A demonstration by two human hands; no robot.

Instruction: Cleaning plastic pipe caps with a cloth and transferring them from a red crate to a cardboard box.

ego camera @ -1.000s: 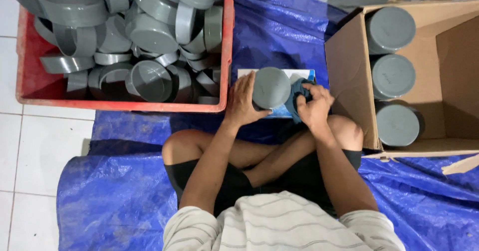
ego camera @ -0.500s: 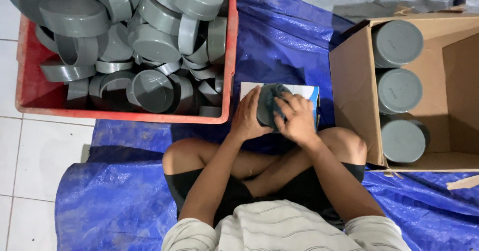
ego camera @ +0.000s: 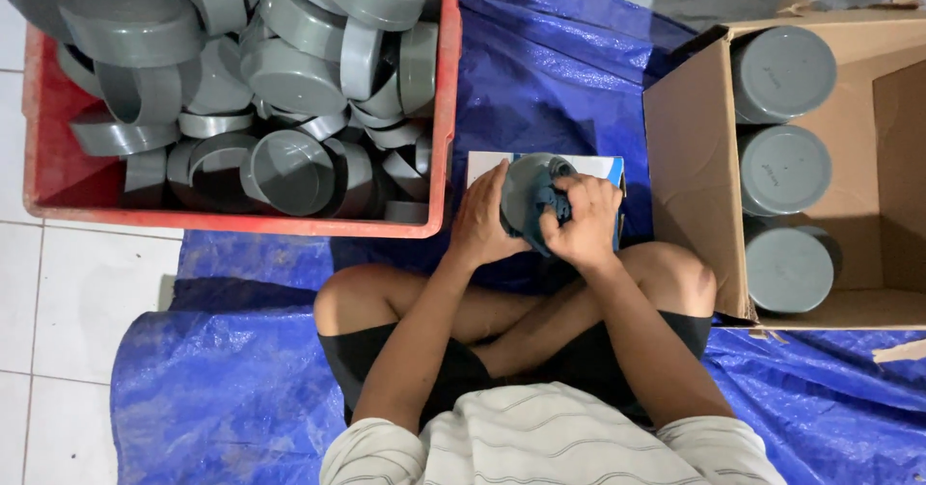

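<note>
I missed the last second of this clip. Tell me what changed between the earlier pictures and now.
The right hand carried the dark blue cloth from the grey cap's right side onto its top and now presses it there. The cap has tipped a little toward the person. The left hand kept its grip on the cap's left side. The red crate of caps and the cardboard box stayed put.

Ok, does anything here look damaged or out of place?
Only small things: the cardboard box has a torn flap edge at its lower right, and the grey caps in the red crate lie jumbled, unlike the neat stacks in the box.
</note>
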